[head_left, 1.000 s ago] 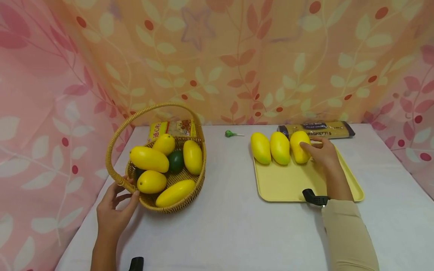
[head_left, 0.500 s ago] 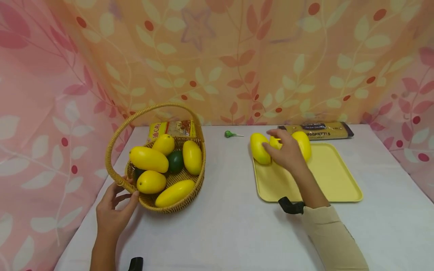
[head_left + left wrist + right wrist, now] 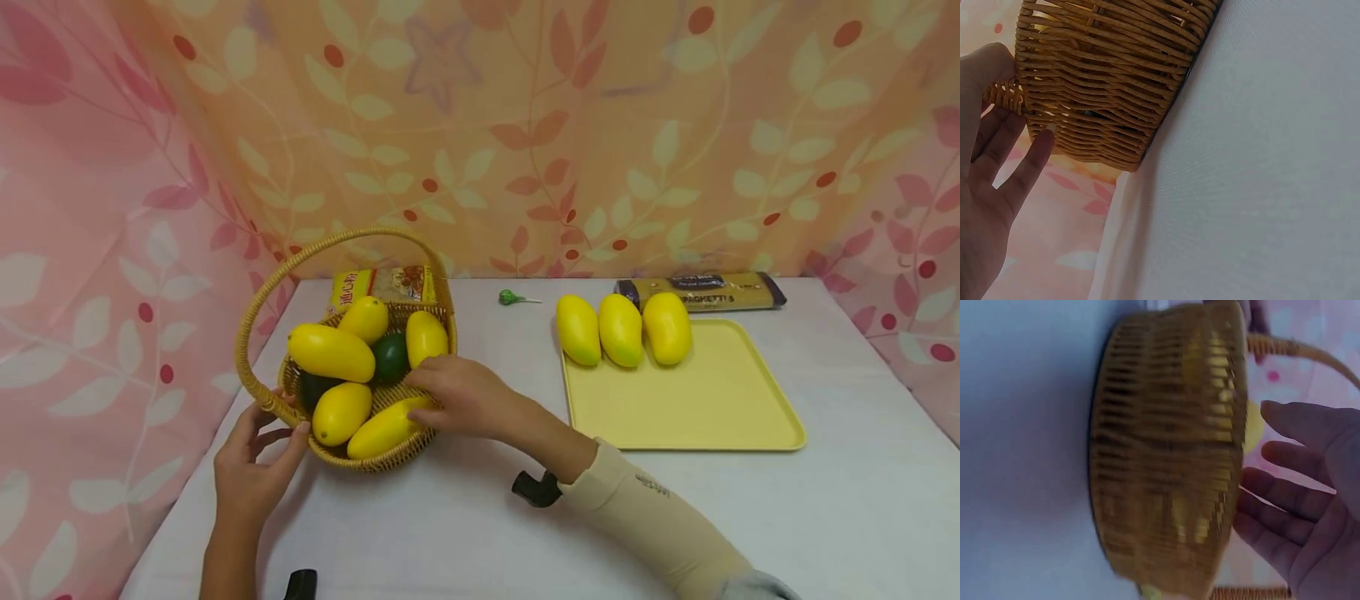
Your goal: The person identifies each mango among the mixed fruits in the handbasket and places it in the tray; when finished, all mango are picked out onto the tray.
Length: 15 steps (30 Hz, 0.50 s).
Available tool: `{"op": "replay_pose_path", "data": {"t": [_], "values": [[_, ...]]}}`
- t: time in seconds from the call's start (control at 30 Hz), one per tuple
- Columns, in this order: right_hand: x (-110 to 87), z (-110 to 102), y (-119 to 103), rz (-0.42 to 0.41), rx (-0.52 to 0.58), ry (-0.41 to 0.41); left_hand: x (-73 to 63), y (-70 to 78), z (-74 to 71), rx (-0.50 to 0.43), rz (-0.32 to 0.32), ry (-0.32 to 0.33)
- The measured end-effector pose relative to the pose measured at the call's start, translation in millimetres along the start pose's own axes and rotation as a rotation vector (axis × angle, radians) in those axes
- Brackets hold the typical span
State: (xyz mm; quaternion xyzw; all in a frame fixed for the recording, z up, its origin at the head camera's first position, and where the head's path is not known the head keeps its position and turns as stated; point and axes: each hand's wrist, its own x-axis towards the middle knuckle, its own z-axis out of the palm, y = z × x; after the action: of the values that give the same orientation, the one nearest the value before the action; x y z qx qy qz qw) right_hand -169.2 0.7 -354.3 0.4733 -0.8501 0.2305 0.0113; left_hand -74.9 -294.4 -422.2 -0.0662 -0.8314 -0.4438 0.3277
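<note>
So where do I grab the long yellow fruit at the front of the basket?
Probably round its middle, from above: the long yellow fruit is slim across and lies close to the front rim of the basket, leaving little room there. The handle arches farther back. The right hand is at the fruit's right end.

A white-covered table (image 3: pixel 465 525) spreads before you. Along its back edge, from left to right, you have a partly hidden, printed packet (image 3: pixel 402 286), a green lollipop (image 3: pixel 508 297) with its stick pointing right, and a long spaghetti packet (image 3: pixel 731 293). Leafy patterned fabric (image 3: pixel 480 158) rises behind, orange facing you, pink at both sides.
</note>
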Motion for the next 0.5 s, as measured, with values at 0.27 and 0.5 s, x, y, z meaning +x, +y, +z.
{"op": "replay_pose_path", "data": {"t": [0.27,0.5], "values": [[47.2,10,-14,0.161,-0.079,-0.445,1.0,0.1,-0.7,-0.002,0.025,0.0],[68.2,16,1,0.082,-0.019,-0.62,0.3,-2.4,0.7,-0.022,0.041,-0.001]]}}
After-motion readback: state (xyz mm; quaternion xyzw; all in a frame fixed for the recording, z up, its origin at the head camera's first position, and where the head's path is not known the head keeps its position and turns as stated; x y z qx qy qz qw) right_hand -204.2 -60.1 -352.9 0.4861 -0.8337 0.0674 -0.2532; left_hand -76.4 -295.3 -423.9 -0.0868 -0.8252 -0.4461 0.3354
